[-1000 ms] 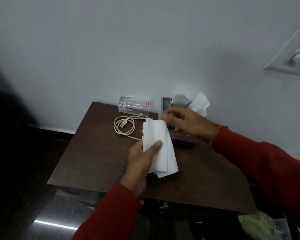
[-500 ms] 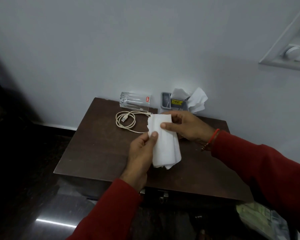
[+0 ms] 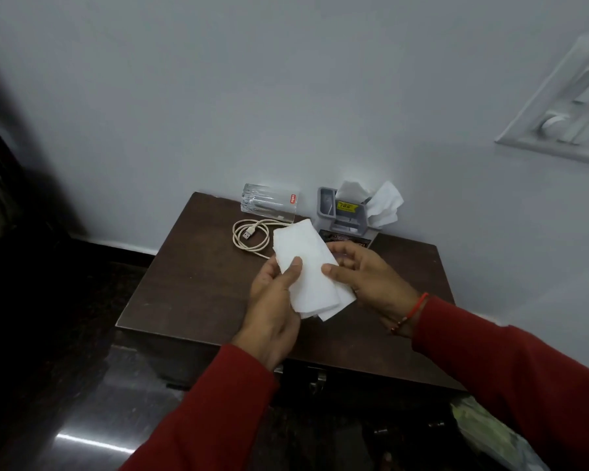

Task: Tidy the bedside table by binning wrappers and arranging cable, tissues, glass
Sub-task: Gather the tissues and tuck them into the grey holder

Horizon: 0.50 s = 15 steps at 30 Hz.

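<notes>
Both hands have drawn nearer to the body since half a second ago, and the right hand [image 3: 364,280] has slid from the top edge of the folded tissues [image 3: 306,266] down to their right side, so the stack now sits squarely between the two palms rather than hanging from the left alone. The left hand [image 3: 274,294] grips the stack's left edge, thumb on top and fingers beneath; the right hand pinches the opposite edge with its thumb laid on the paper. Nearest the body, the lower corners of the stack are uneven — one layer pokes out past the others.

To do this step well, I judge the hands should square those loose corners by tapping or sliding the layers flush while the grip stays light, since thin paper will crease or tear under a hard pinch. Pressing the fold flat against the bedside table [image 3: 191,287] under the hands would help before setting it down.

Just beyond the left hand's fingertips lies the coiled cable [image 3: 249,237], already looped. Beyond the right hand stands a grey holder [image 3: 342,215] with more tissues stuffed in it — probably where this stack belongs. Farthest off, past the cable and against the wall, the glass [image 3: 269,205] lies on its side and is not yet stood up.
</notes>
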Available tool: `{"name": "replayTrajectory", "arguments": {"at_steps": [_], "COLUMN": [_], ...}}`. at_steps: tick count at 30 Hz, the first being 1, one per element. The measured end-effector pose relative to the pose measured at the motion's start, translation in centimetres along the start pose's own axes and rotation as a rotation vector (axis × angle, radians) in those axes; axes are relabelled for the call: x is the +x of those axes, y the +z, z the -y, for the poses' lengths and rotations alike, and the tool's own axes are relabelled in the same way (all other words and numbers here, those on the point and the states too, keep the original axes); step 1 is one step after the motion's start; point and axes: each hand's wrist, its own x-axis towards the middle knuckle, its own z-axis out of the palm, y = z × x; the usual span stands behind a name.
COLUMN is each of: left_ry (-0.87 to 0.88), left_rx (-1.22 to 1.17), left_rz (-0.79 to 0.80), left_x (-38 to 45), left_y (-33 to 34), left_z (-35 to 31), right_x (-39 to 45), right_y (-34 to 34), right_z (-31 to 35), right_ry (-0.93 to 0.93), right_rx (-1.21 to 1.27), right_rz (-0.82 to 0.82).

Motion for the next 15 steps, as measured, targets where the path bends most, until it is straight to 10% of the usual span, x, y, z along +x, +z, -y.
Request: {"name": "replayTrajectory", "arguments": {"at_steps": [15], "left_ry": [0.011], "left_rx": [-0.043], "left_rz": [0.067], "left_x": [0.8], "left_y": [-0.2], "left_z": [0.4], "right_x": [0.5], "right_y": [2.1], "right_z": [0.6], "right_ry": [-0.132], "right_rx": [0.272], "right_rz": [-0.136]}}
